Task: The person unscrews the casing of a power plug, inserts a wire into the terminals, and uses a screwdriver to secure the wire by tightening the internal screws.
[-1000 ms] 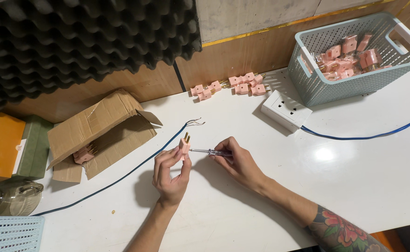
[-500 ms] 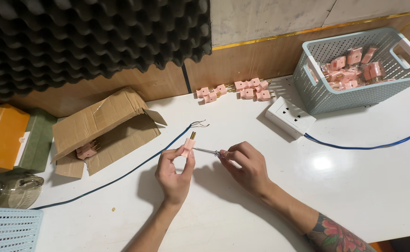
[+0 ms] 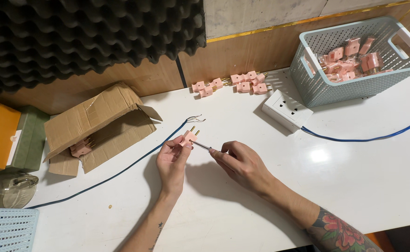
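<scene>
Pink plug [image 3: 188, 137] and, seemingly, screwdriver [image 3: 202, 146] in hands.

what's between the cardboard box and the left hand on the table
In the head view, a blue cable runs across the white table between the cardboard box and the left hand; otherwise bare.

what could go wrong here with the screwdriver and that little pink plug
The left hand pinches the pink plug in the air while the right hand drives the screwdriver toward it; a slip could jab the left fingers. With no support under the plug, it might also twist or drop onto the white table.
</scene>
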